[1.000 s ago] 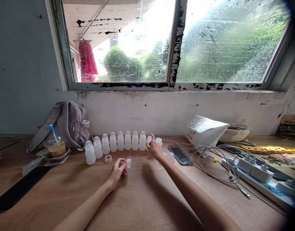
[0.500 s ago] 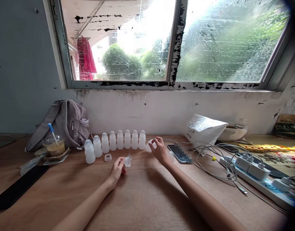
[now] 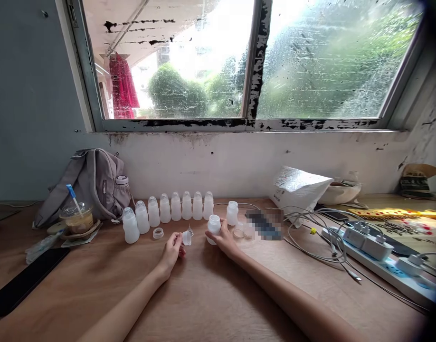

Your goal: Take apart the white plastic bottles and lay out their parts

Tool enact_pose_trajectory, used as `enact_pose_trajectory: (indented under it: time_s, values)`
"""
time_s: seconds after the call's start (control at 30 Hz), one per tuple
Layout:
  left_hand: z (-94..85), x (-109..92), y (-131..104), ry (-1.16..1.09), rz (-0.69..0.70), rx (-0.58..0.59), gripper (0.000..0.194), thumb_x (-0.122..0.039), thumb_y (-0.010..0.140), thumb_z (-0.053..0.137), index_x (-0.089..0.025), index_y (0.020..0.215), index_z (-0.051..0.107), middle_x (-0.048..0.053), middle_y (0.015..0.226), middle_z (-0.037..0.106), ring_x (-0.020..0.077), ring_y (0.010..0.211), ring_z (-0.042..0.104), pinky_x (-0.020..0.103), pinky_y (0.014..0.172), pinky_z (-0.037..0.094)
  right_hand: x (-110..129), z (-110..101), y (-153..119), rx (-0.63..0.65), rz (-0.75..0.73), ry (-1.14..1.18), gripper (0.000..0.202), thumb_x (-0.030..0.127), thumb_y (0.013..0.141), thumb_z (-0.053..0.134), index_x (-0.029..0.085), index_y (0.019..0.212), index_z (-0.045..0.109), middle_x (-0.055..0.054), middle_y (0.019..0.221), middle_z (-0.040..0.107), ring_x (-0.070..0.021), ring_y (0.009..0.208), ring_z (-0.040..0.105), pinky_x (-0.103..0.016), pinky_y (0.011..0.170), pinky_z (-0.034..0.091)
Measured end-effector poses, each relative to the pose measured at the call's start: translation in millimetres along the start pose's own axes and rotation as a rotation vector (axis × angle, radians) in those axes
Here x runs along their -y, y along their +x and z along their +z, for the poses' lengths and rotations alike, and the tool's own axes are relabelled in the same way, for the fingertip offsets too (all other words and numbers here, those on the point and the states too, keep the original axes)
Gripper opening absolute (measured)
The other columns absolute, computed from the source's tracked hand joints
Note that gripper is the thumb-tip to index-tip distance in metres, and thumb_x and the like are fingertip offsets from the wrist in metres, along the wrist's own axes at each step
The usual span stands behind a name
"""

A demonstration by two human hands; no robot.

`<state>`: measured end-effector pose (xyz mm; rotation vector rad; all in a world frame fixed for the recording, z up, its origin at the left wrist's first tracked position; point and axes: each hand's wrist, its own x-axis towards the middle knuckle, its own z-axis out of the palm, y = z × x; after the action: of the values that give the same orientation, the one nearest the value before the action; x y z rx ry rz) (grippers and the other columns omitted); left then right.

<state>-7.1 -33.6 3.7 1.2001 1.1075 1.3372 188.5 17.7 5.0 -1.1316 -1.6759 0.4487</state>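
My left hand (image 3: 173, 249) pinches a white screw ring (image 3: 186, 238), tilted on its side. Beside that ring shows a small clear teat (image 3: 191, 231); whether the two are joined I cannot tell. My right hand (image 3: 224, 239) is closed round an open, frosted baby bottle (image 3: 214, 223) that is upright at the table. Just behind it stands another open baby bottle (image 3: 232, 213). A loose white ring (image 3: 158, 233) lies left of my left hand. Several capped baby bottles (image 3: 164, 209) form a curved row behind. Clear round pieces (image 3: 238, 233) lie by my right wrist.
A blurred phone (image 3: 264, 224), tangled cables (image 3: 321, 242) and a power strip (image 3: 382, 259) lie to the right. A white bag (image 3: 299, 190) leans at the wall. On the left are a drink cup (image 3: 76, 218), a backpack (image 3: 93, 185) and a black flat object (image 3: 29, 280).
My right hand has come nearer and left from the back, and the open bottle in it is now upright. The bottle behind has come into view. My left hand stays nearly still.
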Motion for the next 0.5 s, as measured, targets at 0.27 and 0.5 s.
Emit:
enact_pose_trajectory:
  time_s: [0.27, 0.5]
  values:
    - [0.9, -6.0, -0.5, -0.105, -0.061, -0.068, 0.042, -0.056, 0.065, 0.054, -0.017, 0.078, 0.045, -0.004, 0.067, 0.047, 0.0061, 0.047, 0.047, 0.019, 0.042, 0.038, 11.8, 9.8, -15.9, 0.169, -0.322, -0.183, 0.043, 0.036, 0.073, 0.058, 0.021, 0.11, 0.045, -0.008, 0.104, 0.055, -0.0222, 0.093, 0.052, -0.036, 0.079, 0.041]
    - [0.4, -11.4, -4.4, -0.095, -0.031, -0.02, 0.041, -0.053, 0.063, 0.058, -0.016, 0.077, 0.048, -0.004, 0.063, 0.047, 0.0068, 0.049, 0.047, 0.018, 0.043, 0.037, 15.2, 9.6, -21.0, 0.242, -0.465, -0.339, 0.055, 0.04, 0.071, 0.061, 0.022, 0.119, 0.043, -0.008, 0.098, 0.056, -0.0222, 0.089, 0.052, -0.036, 0.078, 0.042]
